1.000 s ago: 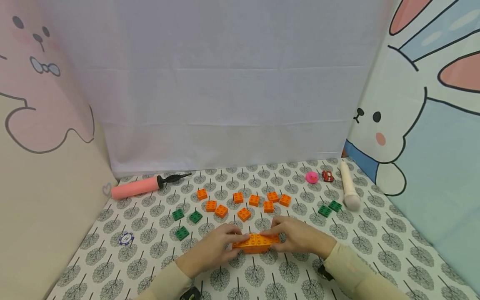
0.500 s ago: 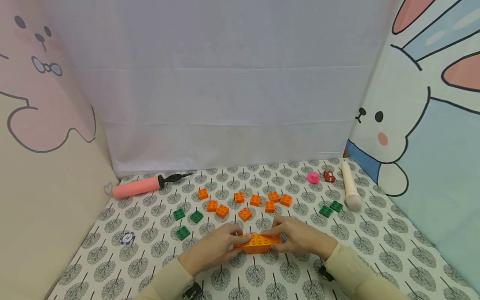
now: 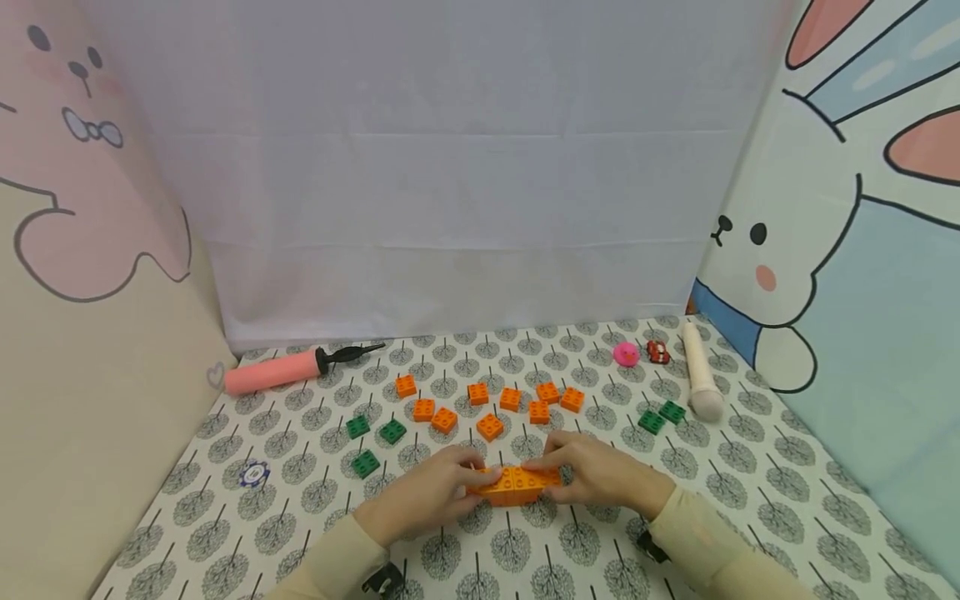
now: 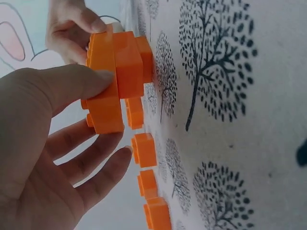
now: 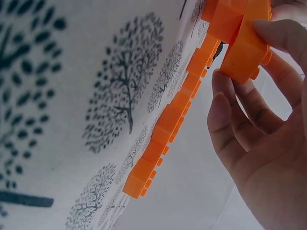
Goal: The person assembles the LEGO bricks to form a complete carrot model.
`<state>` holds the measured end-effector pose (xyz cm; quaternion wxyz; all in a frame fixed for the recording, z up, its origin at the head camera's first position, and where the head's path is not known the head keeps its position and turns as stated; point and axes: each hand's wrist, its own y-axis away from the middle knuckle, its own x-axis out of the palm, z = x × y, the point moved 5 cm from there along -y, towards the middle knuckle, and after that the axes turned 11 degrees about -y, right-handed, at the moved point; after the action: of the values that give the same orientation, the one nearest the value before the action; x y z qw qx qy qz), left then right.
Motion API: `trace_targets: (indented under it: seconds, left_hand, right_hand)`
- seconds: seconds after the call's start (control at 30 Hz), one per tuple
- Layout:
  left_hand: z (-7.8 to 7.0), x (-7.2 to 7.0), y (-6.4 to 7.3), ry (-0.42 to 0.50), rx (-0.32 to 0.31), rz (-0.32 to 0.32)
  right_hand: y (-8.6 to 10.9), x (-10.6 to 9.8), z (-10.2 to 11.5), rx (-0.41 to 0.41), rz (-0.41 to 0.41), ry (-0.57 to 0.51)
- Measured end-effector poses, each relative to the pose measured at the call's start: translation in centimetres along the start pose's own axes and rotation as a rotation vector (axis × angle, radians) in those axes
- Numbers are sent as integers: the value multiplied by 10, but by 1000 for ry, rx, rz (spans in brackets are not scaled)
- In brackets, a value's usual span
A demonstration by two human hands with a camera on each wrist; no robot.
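Note:
In the head view, a small structure of orange building bricks (image 3: 512, 485) sits between both hands near the front of the table. My left hand (image 3: 435, 487) pinches its left end, thumb pressed against the side in the left wrist view. My right hand (image 3: 600, 471) grips the right end the same way, and the right wrist view shows its fingers under the overhanging top brick (image 5: 247, 45). That upper layer (image 4: 106, 108) juts out past a narrower middle brick (image 4: 129, 67), with a still smaller piece (image 4: 146, 57) beneath.
Several loose orange bricks (image 3: 490, 427) lie behind the hands. Green bricks are scattered left (image 3: 365, 463) and right (image 3: 651, 422). A poker chip (image 3: 254, 474), pink pump (image 3: 273, 372), pink toy (image 3: 626, 354), red toy car (image 3: 657, 352) and white club-shaped object (image 3: 699, 371) lie farther out.

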<state>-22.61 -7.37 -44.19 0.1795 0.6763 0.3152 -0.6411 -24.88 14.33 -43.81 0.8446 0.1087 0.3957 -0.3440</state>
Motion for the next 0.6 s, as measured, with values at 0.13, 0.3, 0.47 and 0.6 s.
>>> trace_targets:
  seconds: [0.13, 0.3, 0.47, 0.6]
  left_hand:
    - [7, 5, 2, 102, -46, 26]
    - [11, 7, 3, 123, -65, 22]
    - [10, 7, 1, 124, -61, 26]
    - [10, 8, 0, 112, -50, 24]
  right_hand:
    - [0, 0, 1, -11, 0, 8]
    - [-1, -1, 3, -9, 2, 12]
    - [-1, -2, 4, 3, 11, 36]
    - [0, -3, 5, -1, 22, 62]
